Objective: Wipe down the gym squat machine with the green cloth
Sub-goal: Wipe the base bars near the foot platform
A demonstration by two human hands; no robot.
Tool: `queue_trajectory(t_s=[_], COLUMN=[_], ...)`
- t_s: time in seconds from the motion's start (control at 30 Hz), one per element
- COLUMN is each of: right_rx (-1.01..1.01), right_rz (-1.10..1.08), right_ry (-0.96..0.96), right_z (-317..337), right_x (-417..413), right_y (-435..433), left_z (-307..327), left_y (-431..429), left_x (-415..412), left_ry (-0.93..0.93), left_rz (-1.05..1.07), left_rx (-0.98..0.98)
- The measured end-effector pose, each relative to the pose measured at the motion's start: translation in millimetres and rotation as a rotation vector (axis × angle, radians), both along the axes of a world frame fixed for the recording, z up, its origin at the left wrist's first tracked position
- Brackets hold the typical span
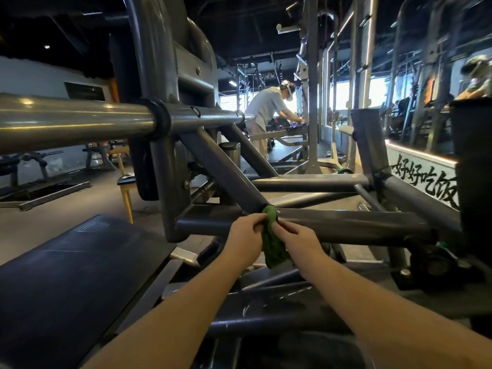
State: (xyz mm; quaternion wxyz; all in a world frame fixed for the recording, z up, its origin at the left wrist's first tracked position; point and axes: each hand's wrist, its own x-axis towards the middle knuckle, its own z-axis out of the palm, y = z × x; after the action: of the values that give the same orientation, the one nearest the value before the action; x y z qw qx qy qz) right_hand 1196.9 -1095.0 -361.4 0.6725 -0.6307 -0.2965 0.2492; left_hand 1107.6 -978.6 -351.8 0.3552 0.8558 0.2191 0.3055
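Observation:
The squat machine's grey steel frame (346,222) fills the view, its tubes meeting at a joint in the centre. A green cloth (273,243) hangs against that joint, its top bunched on the tube. My left hand (246,235) pinches the cloth's upper left edge. My right hand (298,239) grips the cloth from the right, fingers by the joint. Both forearms reach in from the bottom of the view.
A thick chrome weight bar (74,121) juts out at the left at head height. A black pad (66,275) lies at lower left and a black upright pad (474,169) stands at the right. A person (266,113) bends over equipment in the background. A yellow-legged stool (126,190) stands nearby.

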Motion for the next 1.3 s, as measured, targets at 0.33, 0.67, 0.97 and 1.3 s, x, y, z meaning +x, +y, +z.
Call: queue_trajectory(t_s=[0.33,0.67,0.97,1.3], right_rx=[-0.212,-0.282,-0.340,-0.491], right_rz=[-0.423,-0.348,-0.523,-0.586], right_ry=[-0.685,-1.024,-1.062,-1.092], right_z=[21,-18,-30,-32], right_x=[63,38,97,53], right_y=[-12,69,3,25], left_z=[-2,-5,-18,-42], left_y=[56,78,66,42], left_x=[0,2,4,24], left_ry=[0.211,0.364,0.252,0.161], left_rz=[0.380,0.369,0.434,0.409], left_rx=[0.328,0.545,0.523,0.562])
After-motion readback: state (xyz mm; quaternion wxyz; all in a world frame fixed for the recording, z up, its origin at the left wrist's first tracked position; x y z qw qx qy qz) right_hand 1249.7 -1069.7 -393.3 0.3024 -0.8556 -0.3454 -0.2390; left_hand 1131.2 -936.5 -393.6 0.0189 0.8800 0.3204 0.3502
